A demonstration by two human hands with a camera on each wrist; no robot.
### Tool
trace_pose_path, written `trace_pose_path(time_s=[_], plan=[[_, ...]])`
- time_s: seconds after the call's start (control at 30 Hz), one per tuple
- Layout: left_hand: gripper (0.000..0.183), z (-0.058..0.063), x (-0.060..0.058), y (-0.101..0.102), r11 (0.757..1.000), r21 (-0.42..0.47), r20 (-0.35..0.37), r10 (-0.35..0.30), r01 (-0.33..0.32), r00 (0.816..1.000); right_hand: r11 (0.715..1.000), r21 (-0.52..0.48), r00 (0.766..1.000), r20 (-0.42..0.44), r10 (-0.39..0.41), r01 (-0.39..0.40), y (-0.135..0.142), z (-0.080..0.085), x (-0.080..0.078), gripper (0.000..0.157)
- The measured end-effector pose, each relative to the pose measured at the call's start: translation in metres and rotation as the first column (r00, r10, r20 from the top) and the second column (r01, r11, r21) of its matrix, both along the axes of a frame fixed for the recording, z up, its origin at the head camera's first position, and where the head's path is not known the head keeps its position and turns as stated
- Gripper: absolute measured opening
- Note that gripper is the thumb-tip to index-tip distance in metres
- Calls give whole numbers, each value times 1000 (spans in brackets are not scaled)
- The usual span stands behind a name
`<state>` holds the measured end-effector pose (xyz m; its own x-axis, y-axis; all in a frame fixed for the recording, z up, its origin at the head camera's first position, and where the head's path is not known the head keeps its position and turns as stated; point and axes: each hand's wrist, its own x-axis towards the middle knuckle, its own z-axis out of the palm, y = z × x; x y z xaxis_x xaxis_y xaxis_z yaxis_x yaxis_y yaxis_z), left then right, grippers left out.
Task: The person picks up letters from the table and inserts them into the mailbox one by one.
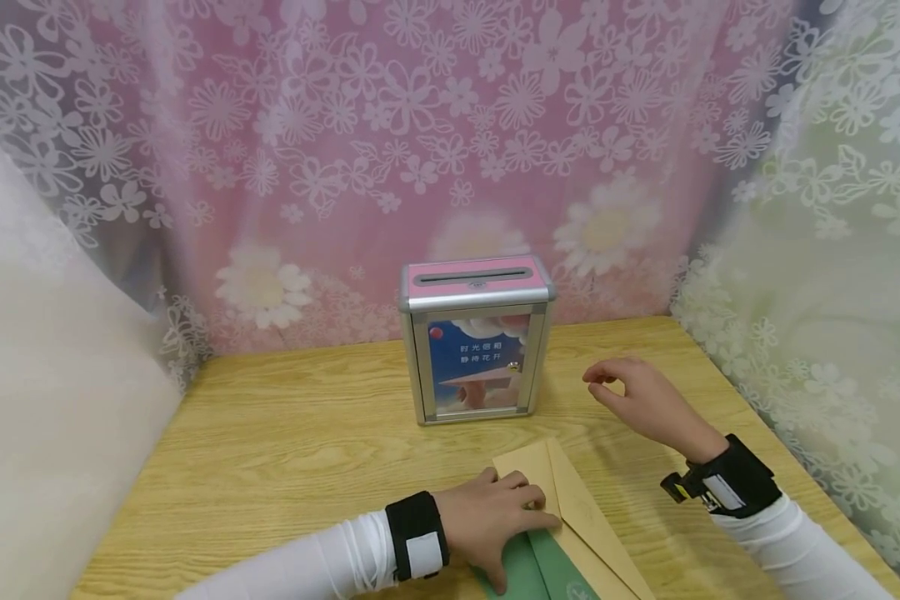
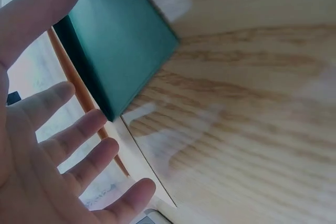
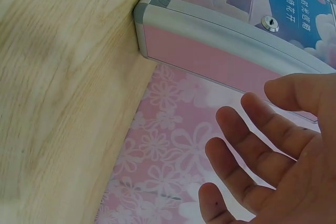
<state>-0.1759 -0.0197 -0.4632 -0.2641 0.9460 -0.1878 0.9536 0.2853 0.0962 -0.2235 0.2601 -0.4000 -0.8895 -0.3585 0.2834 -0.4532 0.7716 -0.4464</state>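
Note:
A green envelope (image 1: 521, 573) and a tan envelope (image 1: 596, 525) lie overlapping on the table near its front. Over them is my left hand (image 1: 495, 518), fingers spread, with the thumb on the green envelope. In the left wrist view the fingers (image 2: 79, 129) extend loosely beside the envelopes' edges; whether all of them touch is unclear. My right hand (image 1: 648, 406) hovers to the right of a pink and silver letter box (image 1: 480, 358), apart from it. Its fingers bend loosely around nothing. The box stands upright, with a slot (image 1: 472, 276) on top and a keyhole lock (image 3: 270, 23) on its front.
The wood-grain table (image 1: 292, 433) ends at the back against a pink floral curtain (image 1: 390, 167). A pale floral curtain (image 1: 832, 350) runs along the right edge, and a whitish sheet (image 1: 60, 333) hangs at the left. A black strap band (image 1: 746, 475) circles the right wrist.

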Motion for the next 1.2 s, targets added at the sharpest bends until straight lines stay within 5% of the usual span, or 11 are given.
trace_pose_path(time_s=[0.63, 0.83, 0.97, 1.07, 1.2], plan=[[79, 3, -8, -9, 998, 25, -8, 54, -54, 998, 1000, -2, 1000, 9, -19, 19, -2, -7, -1, 18], [57, 13, -17, -16, 986, 100, 107, 120, -130, 987, 1000, -6, 1000, -5, -28, 28, 1, -6, -1, 19], [44, 21, -20, -23, 975, 141, 237, 137, -174, 962, 1000, 0, 1000, -2, -28, 28, 2, -7, -1, 19], [40, 27, -21, -28, 971, 164, 295, 118, -172, 948, 1000, 1, 1000, 1, -31, 31, 3, -8, -1, 18], [31, 33, -23, -35, 974, 188, 290, 72, -131, 954, 999, -1, 999, 1, -33, 33, 3, -8, -1, 18]])
